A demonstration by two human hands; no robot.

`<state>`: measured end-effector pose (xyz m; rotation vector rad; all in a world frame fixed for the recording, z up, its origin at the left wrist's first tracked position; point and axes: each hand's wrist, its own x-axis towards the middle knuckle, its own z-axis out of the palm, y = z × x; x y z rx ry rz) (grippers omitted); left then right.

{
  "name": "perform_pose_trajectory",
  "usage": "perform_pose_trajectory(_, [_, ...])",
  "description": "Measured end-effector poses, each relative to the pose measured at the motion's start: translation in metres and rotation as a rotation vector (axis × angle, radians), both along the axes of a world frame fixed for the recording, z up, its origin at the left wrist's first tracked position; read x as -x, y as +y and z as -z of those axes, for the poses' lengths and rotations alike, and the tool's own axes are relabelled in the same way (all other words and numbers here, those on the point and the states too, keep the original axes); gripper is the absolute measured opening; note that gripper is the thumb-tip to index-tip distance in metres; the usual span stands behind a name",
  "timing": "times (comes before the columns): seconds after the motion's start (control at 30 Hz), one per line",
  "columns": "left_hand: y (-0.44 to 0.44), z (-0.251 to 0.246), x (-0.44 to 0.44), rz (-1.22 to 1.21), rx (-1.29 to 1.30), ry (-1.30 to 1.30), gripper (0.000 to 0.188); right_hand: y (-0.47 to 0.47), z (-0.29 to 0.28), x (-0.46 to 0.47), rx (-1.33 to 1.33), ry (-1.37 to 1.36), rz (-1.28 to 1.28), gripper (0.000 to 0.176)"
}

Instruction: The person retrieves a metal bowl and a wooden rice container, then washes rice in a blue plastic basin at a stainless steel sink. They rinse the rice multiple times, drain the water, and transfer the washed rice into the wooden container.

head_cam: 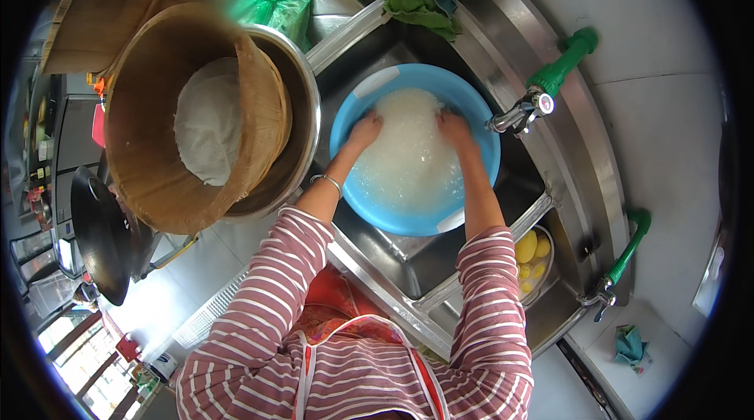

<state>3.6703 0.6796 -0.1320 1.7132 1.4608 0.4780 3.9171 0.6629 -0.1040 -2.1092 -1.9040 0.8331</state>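
Observation:
A blue plastic basin [415, 226] stands in a stainless steel sink compartment [412, 278]. Cloudy water with whitish grains, which look like rice [412, 143], fills much of it. My left hand [366, 128] dips into the water at the basin's left side, its fingertips partly hidden. Opposite it, my right hand [455, 127] is partly under the water by the right side, with its fingers hidden too. Whether either hand holds grains cannot be made out. A chrome tap with a green pipe [524, 109] reaches to the basin's right rim.
A wooden barrel [135, 125] with a white cloth [207, 125] inside leans over a large metal bowl [309, 102] at left. Green cloths [415, 7] lie on the sink edge; a green plastic bag [280, 4] is behind. Peeled potatoes [526, 247] sit in a container at right.

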Motion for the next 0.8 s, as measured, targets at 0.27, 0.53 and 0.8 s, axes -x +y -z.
perform_pose_trajectory(0.27, [-0.036, 0.010, 0.004, -0.107, 0.781, -0.182, 0.064, -0.079, 0.094, -0.037, 0.460, 0.344, 0.290, 0.049])
perform_pose_trajectory(0.53, [-0.075, -0.013, -0.007, -0.441, 1.093, -0.771, 0.058, -0.145, 0.167, -0.002, 0.456, 0.868, 0.606, 0.040])
perform_pose_trajectory(0.8, [-0.052, -0.074, -0.030, -0.480, 0.696, -0.470, 0.048, -0.074, -0.016, 0.083, 0.199, 0.781, 0.594, 0.037])
